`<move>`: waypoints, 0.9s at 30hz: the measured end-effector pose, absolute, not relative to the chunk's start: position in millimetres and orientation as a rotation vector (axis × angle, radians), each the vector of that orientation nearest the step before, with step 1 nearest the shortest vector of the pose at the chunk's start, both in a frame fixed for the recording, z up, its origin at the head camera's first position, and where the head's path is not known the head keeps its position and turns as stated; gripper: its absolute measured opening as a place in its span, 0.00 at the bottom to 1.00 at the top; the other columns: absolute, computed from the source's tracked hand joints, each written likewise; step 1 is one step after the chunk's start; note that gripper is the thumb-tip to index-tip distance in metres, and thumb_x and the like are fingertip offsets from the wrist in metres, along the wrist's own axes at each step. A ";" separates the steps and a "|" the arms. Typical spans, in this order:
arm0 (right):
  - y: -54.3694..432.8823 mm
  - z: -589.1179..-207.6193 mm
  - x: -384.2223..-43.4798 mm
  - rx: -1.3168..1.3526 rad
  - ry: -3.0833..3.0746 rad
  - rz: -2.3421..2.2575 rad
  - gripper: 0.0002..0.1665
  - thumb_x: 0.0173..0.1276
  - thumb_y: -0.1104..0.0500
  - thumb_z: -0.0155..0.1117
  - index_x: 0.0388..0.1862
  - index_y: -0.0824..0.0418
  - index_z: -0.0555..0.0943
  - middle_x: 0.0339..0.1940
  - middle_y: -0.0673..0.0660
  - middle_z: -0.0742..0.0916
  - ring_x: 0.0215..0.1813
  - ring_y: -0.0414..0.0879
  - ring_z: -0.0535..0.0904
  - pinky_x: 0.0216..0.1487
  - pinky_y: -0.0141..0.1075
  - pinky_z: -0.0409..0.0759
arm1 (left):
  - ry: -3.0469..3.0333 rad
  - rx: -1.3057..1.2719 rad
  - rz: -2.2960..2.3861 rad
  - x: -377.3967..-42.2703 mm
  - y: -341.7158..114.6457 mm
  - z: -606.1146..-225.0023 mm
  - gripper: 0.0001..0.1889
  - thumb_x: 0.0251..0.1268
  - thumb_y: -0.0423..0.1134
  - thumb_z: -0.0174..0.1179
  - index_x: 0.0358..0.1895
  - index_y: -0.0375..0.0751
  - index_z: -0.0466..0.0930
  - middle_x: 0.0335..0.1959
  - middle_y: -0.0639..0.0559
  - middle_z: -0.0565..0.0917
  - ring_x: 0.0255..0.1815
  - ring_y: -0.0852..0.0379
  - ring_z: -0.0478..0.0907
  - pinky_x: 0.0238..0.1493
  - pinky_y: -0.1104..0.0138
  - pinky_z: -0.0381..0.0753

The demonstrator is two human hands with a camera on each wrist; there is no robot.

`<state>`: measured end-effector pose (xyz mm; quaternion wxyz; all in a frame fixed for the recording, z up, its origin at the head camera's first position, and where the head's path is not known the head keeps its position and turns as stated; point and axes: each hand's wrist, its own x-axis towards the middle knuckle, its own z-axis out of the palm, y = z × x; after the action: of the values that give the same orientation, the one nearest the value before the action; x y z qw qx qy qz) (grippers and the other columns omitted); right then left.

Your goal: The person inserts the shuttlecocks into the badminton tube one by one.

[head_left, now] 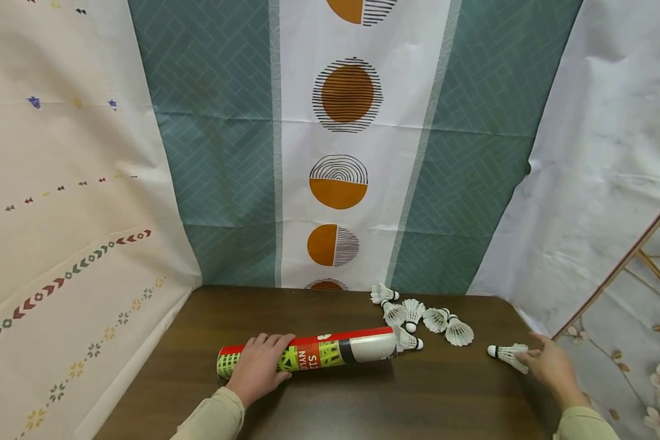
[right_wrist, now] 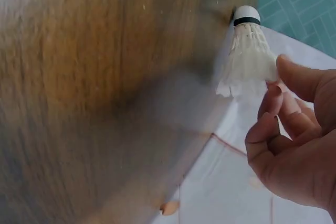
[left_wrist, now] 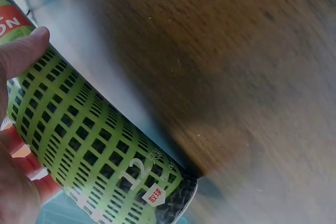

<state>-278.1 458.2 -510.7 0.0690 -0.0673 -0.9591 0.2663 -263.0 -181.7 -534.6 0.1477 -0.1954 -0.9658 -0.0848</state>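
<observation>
My left hand (head_left: 258, 368) grips a red and yellow-green shuttlecock tube (head_left: 316, 359) near its left end, fingers over the top and thumb on the near side. In the left wrist view the tube (left_wrist: 97, 137) shows a black-and-green grid print and a "12". The tube lies roughly level, its white end toward the right. At the right of the table, my right hand (head_left: 552, 370) pinches a white shuttlecock (head_left: 509, 354) by its feather skirt. In the right wrist view this shuttlecock (right_wrist: 248, 59) has its round cork away from the thumb and fingers (right_wrist: 302, 77).
Several more white shuttlecocks (head_left: 412, 313) lie in a loose group at the back right of the dark wooden table (head_left: 434, 397), one partly behind the tube's right end. Patterned cloths (head_left: 341, 134) hang behind the table and along both sides.
</observation>
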 end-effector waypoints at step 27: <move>274.9 -481.9 -276.6 0.342 -2.703 1.661 0.40 0.73 0.61 0.74 0.79 0.67 0.69 0.46 0.65 0.94 0.41 0.36 0.86 0.44 0.31 0.83 | -2.745 -0.552 -0.240 -257.2 -175.8 -525.3 0.44 0.47 0.56 0.86 0.70 0.51 0.78 0.58 0.52 0.88 0.57 0.47 0.83 0.64 0.44 0.81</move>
<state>-276.6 274.9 -481.9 -0.0247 0.1072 -0.8469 0.5202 -257.2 -175.8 -525.3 0.1650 -0.1936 -0.9634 -0.0841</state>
